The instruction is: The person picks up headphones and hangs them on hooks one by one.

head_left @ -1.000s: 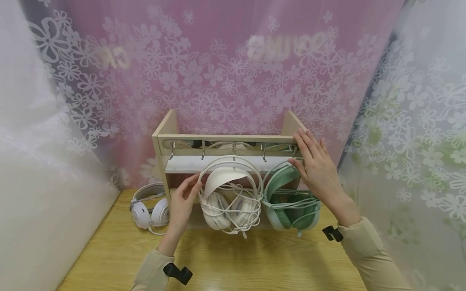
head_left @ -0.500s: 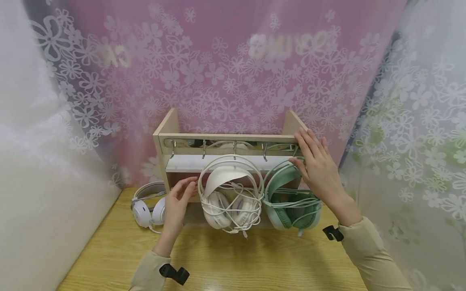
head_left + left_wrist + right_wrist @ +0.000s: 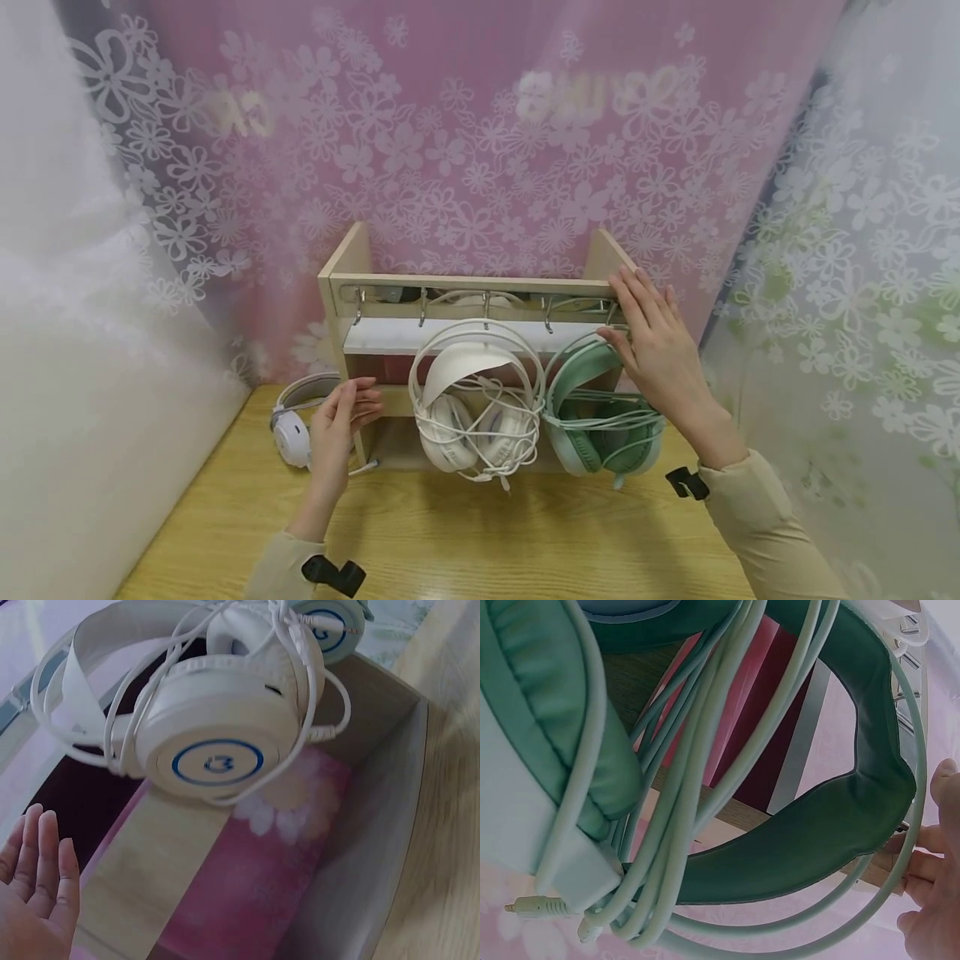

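While the right hand (image 3: 660, 350) rests against the right end of the wooden rack (image 3: 352, 254), its fingers lie straight over the top rail and its thumb touches the arch of the green headphones (image 3: 600, 408). That pair hangs from a hook near the right end of the rail, band uppermost and ear cups at the bottom, so its long axis runs top to bottom; its cups sit just above the wooden tabletop (image 3: 480, 542). Its own cable is wound around the cups in several loops, and in the right wrist view a plug end (image 3: 526, 906) dangles from the bundle.

The left hand (image 3: 337, 425) is held in front of the rack's left post, fingers loosely curved and gripping nothing; the left wrist view shows the fingers (image 3: 41, 855) straight and spread. Directly behind it, on the tabletop beside the rack, lies a white and grey headset (image 3: 294, 417), band toward the wall and cups toward the person. The hand covers its right cup, so whether the fingers touch it cannot be told.

Between the two, the white headphones (image 3: 476, 400) hang from the middle hook, also upright, cable wrapped around both cups, just beside the green pair.

The rack's base is hidden behind the hanging cups. The mirrored lettering on the pink flowered curtain (image 3: 450, 125) is too blurred to read.
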`<control>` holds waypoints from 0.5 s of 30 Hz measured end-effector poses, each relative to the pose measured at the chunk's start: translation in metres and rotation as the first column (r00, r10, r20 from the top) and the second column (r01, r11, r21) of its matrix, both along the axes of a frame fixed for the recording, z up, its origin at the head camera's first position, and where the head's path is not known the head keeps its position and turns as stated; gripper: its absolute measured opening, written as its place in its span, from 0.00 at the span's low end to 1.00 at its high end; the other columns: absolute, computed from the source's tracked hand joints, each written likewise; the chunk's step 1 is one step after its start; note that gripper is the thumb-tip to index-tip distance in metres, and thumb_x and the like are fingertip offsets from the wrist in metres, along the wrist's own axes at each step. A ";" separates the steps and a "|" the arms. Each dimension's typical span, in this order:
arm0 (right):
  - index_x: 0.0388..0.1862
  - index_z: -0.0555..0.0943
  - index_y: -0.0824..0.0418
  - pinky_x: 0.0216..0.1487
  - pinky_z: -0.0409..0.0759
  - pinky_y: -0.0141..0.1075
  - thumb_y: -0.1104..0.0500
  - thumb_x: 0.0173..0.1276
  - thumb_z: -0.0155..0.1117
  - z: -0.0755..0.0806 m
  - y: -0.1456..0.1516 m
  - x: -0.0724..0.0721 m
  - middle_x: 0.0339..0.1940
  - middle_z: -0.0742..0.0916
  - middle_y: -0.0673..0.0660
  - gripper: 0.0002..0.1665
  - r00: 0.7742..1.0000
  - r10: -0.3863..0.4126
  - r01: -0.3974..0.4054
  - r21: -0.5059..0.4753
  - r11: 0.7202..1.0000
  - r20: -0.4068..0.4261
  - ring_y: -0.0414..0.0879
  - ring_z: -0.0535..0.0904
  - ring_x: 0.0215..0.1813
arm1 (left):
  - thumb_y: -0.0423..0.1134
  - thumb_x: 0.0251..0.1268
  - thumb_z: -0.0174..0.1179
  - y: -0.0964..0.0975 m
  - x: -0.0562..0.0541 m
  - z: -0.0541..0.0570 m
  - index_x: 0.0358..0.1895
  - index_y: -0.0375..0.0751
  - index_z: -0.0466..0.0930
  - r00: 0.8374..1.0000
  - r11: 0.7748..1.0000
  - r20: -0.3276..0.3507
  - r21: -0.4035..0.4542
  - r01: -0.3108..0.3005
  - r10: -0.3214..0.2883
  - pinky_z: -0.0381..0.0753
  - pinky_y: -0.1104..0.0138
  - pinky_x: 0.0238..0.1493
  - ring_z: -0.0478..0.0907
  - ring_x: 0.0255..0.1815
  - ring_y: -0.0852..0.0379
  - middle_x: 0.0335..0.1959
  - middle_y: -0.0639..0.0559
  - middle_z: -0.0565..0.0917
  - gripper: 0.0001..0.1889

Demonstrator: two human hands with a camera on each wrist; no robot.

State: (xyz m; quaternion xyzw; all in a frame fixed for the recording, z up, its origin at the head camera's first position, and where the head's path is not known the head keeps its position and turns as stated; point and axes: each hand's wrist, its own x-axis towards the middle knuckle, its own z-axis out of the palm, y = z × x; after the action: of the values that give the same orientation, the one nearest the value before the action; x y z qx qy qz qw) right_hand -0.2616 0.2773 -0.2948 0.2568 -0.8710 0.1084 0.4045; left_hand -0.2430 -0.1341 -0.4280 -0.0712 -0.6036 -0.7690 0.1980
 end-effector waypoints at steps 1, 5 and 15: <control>0.81 0.60 0.62 0.81 0.43 0.56 0.34 0.79 0.41 0.000 0.000 0.000 0.80 0.65 0.63 0.44 1.000 -0.001 0.001 -0.001 1.000 -0.001 0.57 0.54 0.82 | 0.49 0.83 0.46 -0.004 0.000 -0.001 0.57 0.25 0.78 1.000 1.000 0.003 0.004 -0.010 0.010 0.87 0.66 0.46 0.86 0.39 0.55 0.38 0.51 0.86 0.26; 0.81 0.60 0.62 0.81 0.42 0.56 0.34 0.79 0.41 0.000 0.000 0.001 0.80 0.65 0.63 0.44 1.000 -0.003 0.003 -0.004 1.000 0.004 0.58 0.54 0.82 | 0.50 0.83 0.45 -0.021 0.000 -0.006 0.57 0.24 0.78 0.999 0.999 0.007 -0.002 -0.052 0.052 0.86 0.67 0.43 0.85 0.38 0.54 0.38 0.50 0.85 0.27; 0.81 0.60 0.62 0.81 0.43 0.56 0.34 0.79 0.42 0.000 -0.001 0.000 0.80 0.65 0.63 0.44 1.000 -0.002 0.002 0.000 1.000 0.002 0.58 0.54 0.82 | 0.40 0.84 0.44 -0.060 -0.012 -0.023 0.51 0.17 0.79 0.979 0.977 -0.056 -0.072 -0.200 0.196 0.85 0.73 0.35 0.86 0.31 0.63 0.32 0.51 0.88 0.23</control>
State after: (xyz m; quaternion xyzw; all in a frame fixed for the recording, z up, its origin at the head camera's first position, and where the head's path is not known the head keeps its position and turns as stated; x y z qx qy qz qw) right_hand -0.2619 0.2767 -0.2945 0.2561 -0.8717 0.1082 0.4036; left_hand -0.2554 -0.1939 -0.4515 -0.0370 -0.6322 -0.7195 0.2851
